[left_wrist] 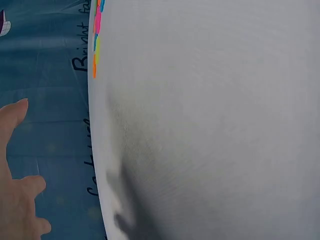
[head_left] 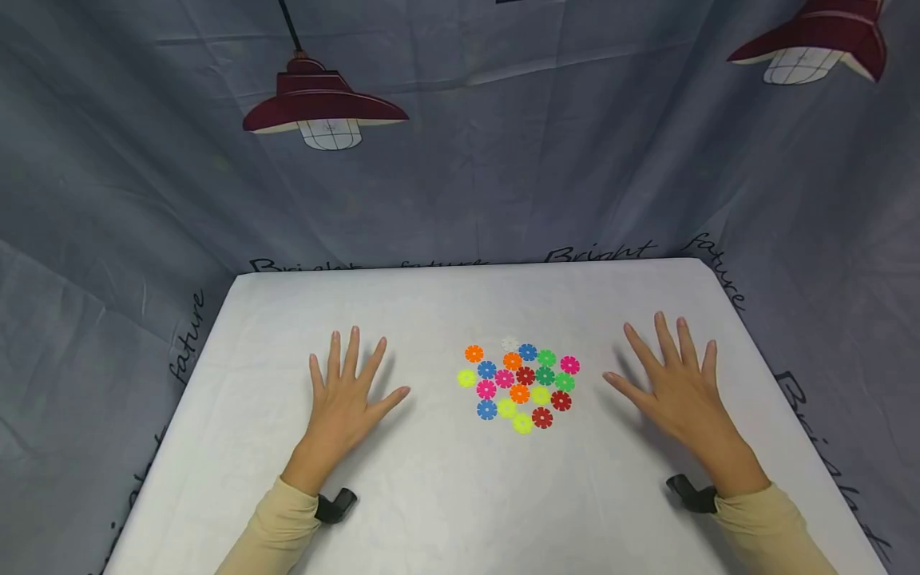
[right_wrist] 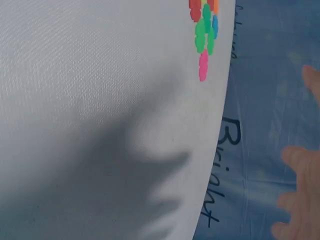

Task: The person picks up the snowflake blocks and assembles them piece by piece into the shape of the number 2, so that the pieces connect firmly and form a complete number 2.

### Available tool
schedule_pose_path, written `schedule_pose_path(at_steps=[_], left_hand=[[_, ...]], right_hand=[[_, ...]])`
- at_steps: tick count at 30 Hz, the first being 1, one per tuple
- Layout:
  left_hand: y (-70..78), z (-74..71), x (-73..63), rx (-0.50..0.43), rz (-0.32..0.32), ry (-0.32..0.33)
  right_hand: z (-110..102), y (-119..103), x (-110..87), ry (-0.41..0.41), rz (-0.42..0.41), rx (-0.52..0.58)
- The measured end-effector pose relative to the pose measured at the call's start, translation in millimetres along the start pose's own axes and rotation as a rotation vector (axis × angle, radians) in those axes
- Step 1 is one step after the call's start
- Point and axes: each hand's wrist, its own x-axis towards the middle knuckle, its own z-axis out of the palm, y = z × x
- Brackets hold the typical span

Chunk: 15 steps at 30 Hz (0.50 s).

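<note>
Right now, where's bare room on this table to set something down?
The white table is bare between the sleeves, nearer you than the colored discs, and from the discs to the far edge. A smaller gap separates the discs from the left hand. It's crowded among the discs, and tighter between them and the right hand.

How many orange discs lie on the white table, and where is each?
3: one orange disc above the leftmost yellow disc, another just below the white disc, and a third just left of another yellow disc. None appears hidden.
</note>
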Motion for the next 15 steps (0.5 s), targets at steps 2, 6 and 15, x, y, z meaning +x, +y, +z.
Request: schedule_pose_path(at_steps=[2, 6, 15], left_hand=[[0.0, 0.5, 0.1, -0.016, -0.001, -0.012], [1.7, 5.3, 3.5, -0.073, 0.006, -0.013], [32.1, 18.7, 24.8, -0.256, 0.057, 0.053]], right_hand=[[-0.1, -0.7, 0.0, -0.017, 0.003, 0.008], [0.9, -1.1, 1.3, -0.044, -0.016, 0.058], [18.1, -8.0, 14.9, -0.084, -0.010, 0.325]])
